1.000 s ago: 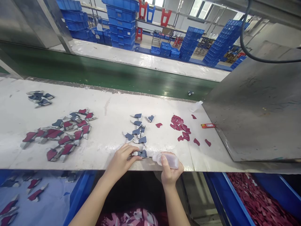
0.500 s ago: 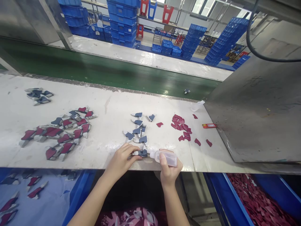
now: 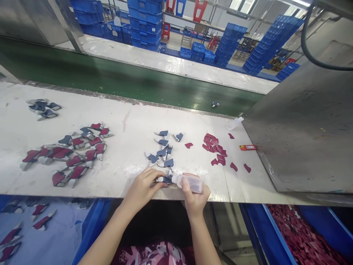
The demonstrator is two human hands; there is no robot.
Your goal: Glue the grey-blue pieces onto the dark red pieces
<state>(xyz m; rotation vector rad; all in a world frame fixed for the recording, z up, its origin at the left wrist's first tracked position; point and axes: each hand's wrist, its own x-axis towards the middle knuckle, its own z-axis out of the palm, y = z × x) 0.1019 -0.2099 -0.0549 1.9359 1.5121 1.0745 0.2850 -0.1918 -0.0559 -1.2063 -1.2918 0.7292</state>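
Observation:
Near the front edge of the white table, my left hand [image 3: 145,185] pinches a small blue-and-white plastic part [image 3: 167,179]. My right hand [image 3: 196,197] is wrapped round a clear squeeze bottle [image 3: 192,183], tilted so that its nozzle is at the part's right side; whether the tip touches is too small to tell. Beyond my hands lie several similar blue-and-white parts [image 3: 162,142]. A single dark red flat piece [image 3: 189,145] lies right of them, and a pile of the same red pieces [image 3: 217,149] is further right.
Parts with red faces [image 3: 75,161] cover the table at left, with blue ones [image 3: 44,109] behind. A green conveyor belt [image 3: 132,86] runs behind the table. A metal panel [image 3: 306,129] bounds the right. Blue bins stand below, one holding red pieces [image 3: 306,235].
My right hand has moved the bottle slightly left, bringing its nozzle over the part. The small item on the belt has shifted left. The view has tilted a little.

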